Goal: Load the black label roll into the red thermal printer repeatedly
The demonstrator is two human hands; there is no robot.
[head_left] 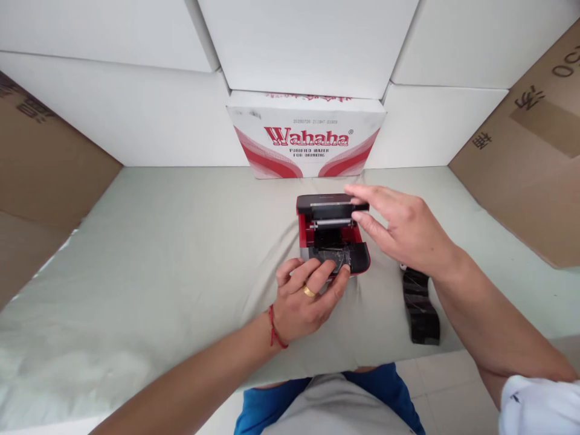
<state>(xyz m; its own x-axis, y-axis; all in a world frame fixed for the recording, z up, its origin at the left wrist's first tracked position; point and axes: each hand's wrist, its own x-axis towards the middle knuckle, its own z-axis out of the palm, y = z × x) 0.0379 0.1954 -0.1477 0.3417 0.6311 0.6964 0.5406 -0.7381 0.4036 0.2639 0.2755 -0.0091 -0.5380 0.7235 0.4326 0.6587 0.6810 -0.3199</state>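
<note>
A small red and black device [333, 235] that looks like a label printer sits on the cloth in front of me, its inside exposed. A pale roller bar [334, 223] runs across below its raised black lid [324, 198]. My left hand [312, 293], wearing a ring and a red cord bracelet, has its bent fingers pressed over the near edge, where clear tape or film shows on the black surface. My right hand [394, 220] has fingers over the top and thumb below the lid's right corner. Behind the right forearm lies a wavy black piece [421, 308].
A white and red Wahaha water carton [312, 139] stands behind the device, against white boxes [308, 42]. Brown cardboard boxes flank the pale green cloth [158, 260] on the left [45, 163] and right [534, 157]. The table's front edge is close to my lap.
</note>
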